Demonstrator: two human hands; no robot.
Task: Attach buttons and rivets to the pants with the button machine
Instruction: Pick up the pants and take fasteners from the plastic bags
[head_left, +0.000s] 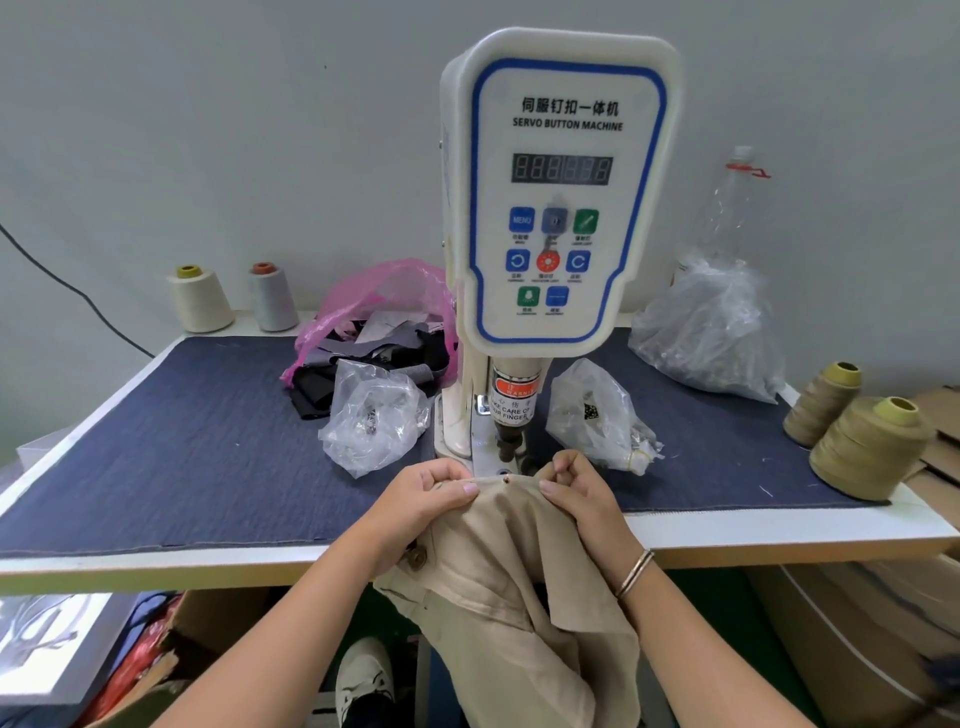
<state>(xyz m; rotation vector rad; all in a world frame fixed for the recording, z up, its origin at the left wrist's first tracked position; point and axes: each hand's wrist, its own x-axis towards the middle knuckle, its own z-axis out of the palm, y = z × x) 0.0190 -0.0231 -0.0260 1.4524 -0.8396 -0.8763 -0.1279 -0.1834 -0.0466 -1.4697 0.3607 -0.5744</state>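
pants: your beige cotton pants (498, 587) hang off the front edge of the counter (171, 447); soft, creased weave, top edge lifted up to the press. One brown round button (417, 558) already sits lower on the cloth, near your left wrist.
left hand: your left hand (421, 493) pinches the top fold, fingers curled over, thumb flat on the fabric. Likely to keep the cloth taut.
right hand: your right hand (574, 491) pinches the same fold from the other side, fingers curled; thin metal bangle (635, 573) on the wrist.
rivet: small coppery rivet (506, 479) sits in the fold between your two thumbs, right under the dark metal punch (511, 441). Looks seated or about to be pressed, can't tell which.
risk: both thumbs close to the die; the red warning label (515, 388) says mind your finger.
machine: white plastic servo button machine (558, 187), blue-bordered panel, dark digit display, coloured keys.
counter: dark blue denim-like cover, ribbed texture, white edge.
bags: crinkly clear plastic bags (371, 415) on either side of the post, probably hardware kept within reach; contents too small to tell. Pink plastic bag (384, 296) of dark fabric scraps behind.
thread: two khaki thread cones (867, 449) far right, cream and grey cones (202, 301) back left, clear plastic bottle (732, 208) by the wall.
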